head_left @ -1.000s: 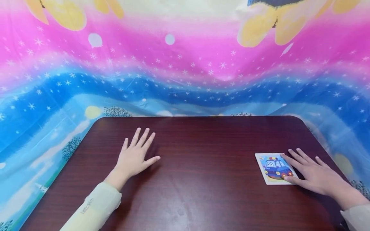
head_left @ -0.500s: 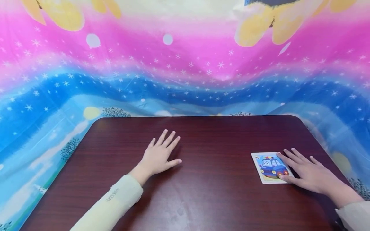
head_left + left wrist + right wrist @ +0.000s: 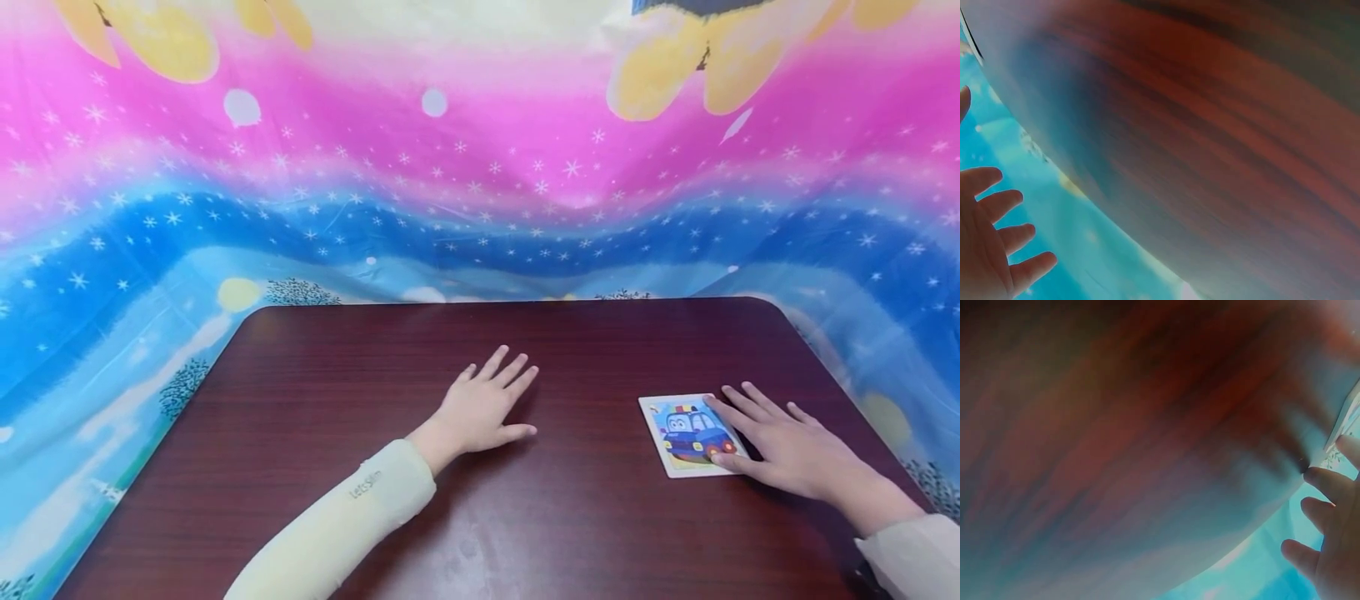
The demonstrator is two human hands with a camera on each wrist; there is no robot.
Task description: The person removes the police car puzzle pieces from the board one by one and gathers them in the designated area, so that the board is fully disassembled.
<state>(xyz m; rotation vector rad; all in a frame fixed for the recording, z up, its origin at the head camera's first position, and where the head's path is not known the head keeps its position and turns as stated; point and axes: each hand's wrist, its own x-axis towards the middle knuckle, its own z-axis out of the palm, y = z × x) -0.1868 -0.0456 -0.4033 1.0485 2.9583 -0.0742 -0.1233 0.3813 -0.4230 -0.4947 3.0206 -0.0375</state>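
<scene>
Lettering [image 3: 366, 485] ran across the pale left sleeve [image 3: 333, 529], which stretched well in over the dark table [image 3: 315, 358]. It looked loose to me; had that forearm dipped, the cloth could have dragged on the surface. Past it was the left hand [image 3: 480, 410], fingers spread and holding nothing — whether any fingertip met the table, I couldn't tell. The two hands were well apart, with the picture board [image 3: 684, 442] between them and beside the right one, so a hasty sweep rightward by the left hand might have knocked the board's near edge and spun it askew.

The board itself, white-bordered with a blue car [image 3: 692, 435] printed on it, lay face up on the right half of the table. If it was made of loose pieces, a jolt could have shifted them; I could make out no seams from my spot. Over its right side lay the right hand [image 3: 795, 454], index finger [image 3: 726, 414] and thumb [image 3: 738, 465] resting there, straight rather than clamped around it. So light a touch, I judged, could slip on a smooth face — and a sharp pull outward might have slid the board towards the table's right edge.
</scene>
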